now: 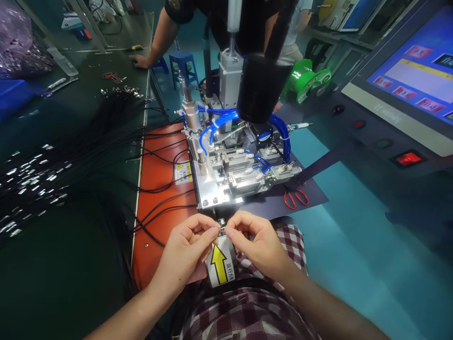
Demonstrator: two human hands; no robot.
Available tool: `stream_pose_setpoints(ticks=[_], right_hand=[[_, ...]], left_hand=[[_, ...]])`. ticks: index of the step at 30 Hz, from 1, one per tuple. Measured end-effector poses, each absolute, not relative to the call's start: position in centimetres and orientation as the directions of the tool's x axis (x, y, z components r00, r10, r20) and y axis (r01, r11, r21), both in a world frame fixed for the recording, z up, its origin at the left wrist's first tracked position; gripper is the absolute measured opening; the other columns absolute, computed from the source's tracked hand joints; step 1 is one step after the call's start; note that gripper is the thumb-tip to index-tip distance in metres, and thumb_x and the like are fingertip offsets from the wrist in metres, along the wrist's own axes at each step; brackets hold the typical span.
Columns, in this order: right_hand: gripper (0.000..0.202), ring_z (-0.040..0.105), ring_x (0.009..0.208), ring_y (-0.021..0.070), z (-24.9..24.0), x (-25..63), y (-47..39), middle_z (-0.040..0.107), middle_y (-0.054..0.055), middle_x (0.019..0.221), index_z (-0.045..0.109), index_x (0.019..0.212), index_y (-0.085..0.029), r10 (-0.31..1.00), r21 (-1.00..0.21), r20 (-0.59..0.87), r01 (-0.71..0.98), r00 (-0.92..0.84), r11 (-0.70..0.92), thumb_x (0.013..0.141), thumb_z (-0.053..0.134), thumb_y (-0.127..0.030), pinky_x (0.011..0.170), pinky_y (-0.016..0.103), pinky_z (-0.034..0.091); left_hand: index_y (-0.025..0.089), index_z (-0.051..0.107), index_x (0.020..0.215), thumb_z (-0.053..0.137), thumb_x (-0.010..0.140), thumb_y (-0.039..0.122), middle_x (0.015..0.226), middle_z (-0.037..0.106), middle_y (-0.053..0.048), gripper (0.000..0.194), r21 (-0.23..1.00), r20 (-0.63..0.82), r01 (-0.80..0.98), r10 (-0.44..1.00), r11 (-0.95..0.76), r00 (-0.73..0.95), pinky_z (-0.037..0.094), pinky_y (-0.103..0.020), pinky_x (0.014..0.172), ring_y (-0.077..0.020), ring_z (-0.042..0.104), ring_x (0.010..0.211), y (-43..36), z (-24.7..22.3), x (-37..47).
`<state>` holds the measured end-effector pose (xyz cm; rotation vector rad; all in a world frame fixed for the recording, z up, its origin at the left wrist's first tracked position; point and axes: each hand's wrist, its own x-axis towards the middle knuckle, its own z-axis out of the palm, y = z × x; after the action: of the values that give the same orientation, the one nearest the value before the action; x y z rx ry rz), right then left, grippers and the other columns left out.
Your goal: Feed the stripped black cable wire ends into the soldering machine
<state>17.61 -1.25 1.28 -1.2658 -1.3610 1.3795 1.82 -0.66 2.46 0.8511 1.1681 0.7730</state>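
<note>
Close together in front of the machine, both my hands are pinched over thin coloured wires [222,229]. My left hand [191,243] has thumb and forefinger closed on the wires' left side. From the other side, my right hand [256,241] grips them the same way. The wire tips are too small to make out clearly. Below the fingers lies a white label with a yellow arrow [219,267]. Just beyond stands a metal machine [230,174] with pneumatic cylinders and blue air hoses [226,115].
Black cables [166,189] run across an orange plate [155,203] from a bundle on the dark table [46,274]. Red-handled scissors [296,198] lie right of the machine. A touchscreen [417,71] and green spool [306,80] stand right. A co-worker's hand [140,61] rests on the table's far edge.
</note>
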Motion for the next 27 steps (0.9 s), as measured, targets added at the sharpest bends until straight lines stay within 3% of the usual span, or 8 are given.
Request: stream_pose_setpoints(ticks=[3,6,10,14,16,20,24,27], right_hand=[[0.012,0.048,0.058,0.0098,2.4,18.5,-0.9,0.054,-0.001,0.067,0.056,0.07,-0.016,0.953,-0.883,0.08,0.422,-0.293,0.204,0.082,0.053,-0.016,0.055,0.023,0.035],[0.013,0.044,0.056,0.0107,3.8,19.3,-0.1,0.055,-0.001,0.066,0.058,0.071,-0.017,0.864,-0.587,0.169,0.655,-0.475,0.475,0.083,0.053,-0.018,0.053,0.026,0.029],[0.021,0.038,0.053,0.0131,5.4,19.2,0.4,0.052,0.0,0.061,0.055,0.063,-0.017,0.727,-0.218,0.207,0.693,-0.655,0.687,0.084,0.052,-0.018,0.049,0.03,0.021],[0.026,0.037,0.052,0.0144,5.3,17.9,-0.3,0.049,0.001,0.056,0.052,0.058,-0.018,0.698,-0.091,0.31,0.71,-0.646,0.698,0.083,0.051,-0.011,0.049,0.032,0.017],[0.025,0.036,0.05,0.0138,4.3,17.1,-1.0,0.049,0.0,0.056,0.053,0.059,-0.018,0.754,-0.154,0.394,0.771,-0.526,0.618,0.084,0.051,-0.013,0.049,0.031,0.019],[0.018,0.042,0.053,0.0121,1.5,16.1,-2.4,0.055,0.0,0.061,0.057,0.069,-0.017,0.857,-0.501,0.466,0.733,-0.221,0.461,0.086,0.051,-0.016,0.055,0.028,0.03],[0.012,0.048,0.06,0.0126,-0.4,15.2,-3.2,0.056,0.001,0.069,0.055,0.076,-0.017,0.937,-0.801,0.343,0.501,-0.064,0.327,0.087,0.05,-0.016,0.059,0.027,0.037],[0.013,0.048,0.061,0.0125,-0.9,14.7,-3.4,0.054,0.001,0.071,0.054,0.075,-0.018,0.969,-0.898,0.246,0.373,-0.015,0.233,0.087,0.049,-0.016,0.059,0.027,0.038]], left_hand=[[0.017,0.061,0.076,0.065,0.076,0.029,0.06,0.058,0.003,0.013,0.938,-0.347,0.082,0.923,0.337,0.167,0.034,-0.017,0.046,-0.0071,0.046,0.049,-1.0,2.3,1.9],[0.019,0.064,0.08,0.062,0.079,0.027,0.074,0.064,-0.001,0.009,0.949,-0.216,0.263,0.967,0.175,0.137,0.042,-0.021,0.057,-0.0131,0.055,0.064,-1.6,2.0,2.0],[0.019,0.064,0.081,0.06,0.08,0.025,0.078,0.064,-0.002,0.007,0.938,-0.133,0.339,0.979,0.075,0.152,0.043,-0.022,0.06,-0.0151,0.056,0.068,-2.0,1.8,2.1],[0.018,0.058,0.08,0.06,0.081,0.03,0.059,0.053,0.003,0.012,0.944,-0.327,0.11,0.929,0.312,0.175,0.036,-0.018,0.048,-0.0093,0.047,0.052,-1.6,1.9,2.0],[0.019,0.054,0.081,0.057,0.083,0.033,0.049,0.044,0.007,0.015,0.896,-0.424,-0.044,0.879,0.443,0.217,0.031,-0.017,0.044,-0.0067,0.039,0.044,-1.5,2.0,1.9],[0.02,0.051,0.08,0.055,0.085,0.033,0.049,0.044,0.007,0.014,0.818,-0.477,-0.224,0.843,0.53,0.25,0.027,-0.016,0.04,-0.0051,0.034,0.041,-1.3,2.1,2.0],[0.019,0.052,0.078,0.057,0.084,0.03,0.05,0.044,0.006,0.013,0.794,-0.478,-0.302,0.848,0.528,0.228,0.027,-0.015,0.041,-0.0054,0.036,0.044,-1.2,2.2,2.1],[0.018,0.054,0.079,0.059,0.083,0.028,0.05,0.045,0.006,0.012,0.781,-0.478,-0.325,0.845,0.534,0.24,0.031,-0.015,0.046,-0.0054,0.038,0.047,-1.2,2.2,2.1]])
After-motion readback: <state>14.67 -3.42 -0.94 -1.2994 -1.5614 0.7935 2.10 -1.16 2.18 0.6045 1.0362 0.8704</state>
